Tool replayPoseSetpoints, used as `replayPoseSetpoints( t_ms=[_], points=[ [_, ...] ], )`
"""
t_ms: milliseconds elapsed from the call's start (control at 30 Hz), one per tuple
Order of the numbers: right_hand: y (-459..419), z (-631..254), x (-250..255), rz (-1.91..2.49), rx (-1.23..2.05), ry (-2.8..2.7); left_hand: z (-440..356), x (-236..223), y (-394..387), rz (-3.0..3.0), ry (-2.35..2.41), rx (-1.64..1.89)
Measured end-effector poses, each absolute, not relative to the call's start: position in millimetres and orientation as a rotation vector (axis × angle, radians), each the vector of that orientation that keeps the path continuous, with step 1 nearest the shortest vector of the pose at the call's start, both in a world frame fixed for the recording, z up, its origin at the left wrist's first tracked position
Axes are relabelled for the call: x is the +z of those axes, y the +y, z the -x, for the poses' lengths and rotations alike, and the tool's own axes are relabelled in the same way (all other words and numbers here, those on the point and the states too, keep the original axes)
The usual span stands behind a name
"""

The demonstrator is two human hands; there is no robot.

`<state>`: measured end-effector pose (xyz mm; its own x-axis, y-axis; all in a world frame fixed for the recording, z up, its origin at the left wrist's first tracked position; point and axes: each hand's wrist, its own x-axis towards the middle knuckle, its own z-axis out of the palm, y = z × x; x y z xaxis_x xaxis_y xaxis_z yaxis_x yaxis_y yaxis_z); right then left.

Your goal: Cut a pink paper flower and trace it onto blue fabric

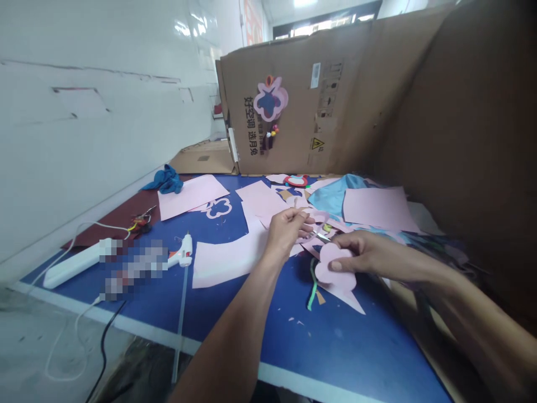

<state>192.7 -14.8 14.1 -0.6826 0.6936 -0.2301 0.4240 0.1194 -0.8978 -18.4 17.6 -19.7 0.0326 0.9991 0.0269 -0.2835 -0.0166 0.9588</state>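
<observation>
My right hand (356, 252) is closed on a pink flower-shaped paper cutout (329, 267), thumb on its face. Between the hands a narrow metal blade (321, 237), like that of scissors, sticks out; its handle is hidden by my right fingers. With bent fingers, my left hand (289, 226) pinches a thin curved strip of pink paper (322, 221) just left of the blade. Under the cutout lie a pointed pink scrap (346, 296) and a green fuzzy stem (312, 288) on the blue table.
Pink sheets (226, 260) lie around the hands, and a flower outline (218, 208) is farther left. A hot glue gun (184, 252), its glue stick and a white power strip (79, 263) with cords occupy the left. A cardboard box (302, 112) walls off the back; light blue cloth (338, 193) lies before it.
</observation>
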Motion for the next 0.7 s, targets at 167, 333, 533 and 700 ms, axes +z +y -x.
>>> replayPoseSetpoints(
  t_ms=[167, 333, 533, 700],
  points=[
    [-26, -175, 20, 1.094, 1.678, -2.149, 60, 6, 30, -0.787, 0.894, 1.755],
    [-26, -172, 11, 1.062, 1.753, -2.126, 102, 18, 43, -0.446, 0.994, 2.128],
    [-26, -172, 6, 1.028, 1.81, -2.106, 106, 8, 46, -0.399, 1.021, 2.124],
    [-28, -166, 8, 1.08, 1.728, -2.109, 104, 8, 48, -0.395, 1.017, 2.061]
  ],
)
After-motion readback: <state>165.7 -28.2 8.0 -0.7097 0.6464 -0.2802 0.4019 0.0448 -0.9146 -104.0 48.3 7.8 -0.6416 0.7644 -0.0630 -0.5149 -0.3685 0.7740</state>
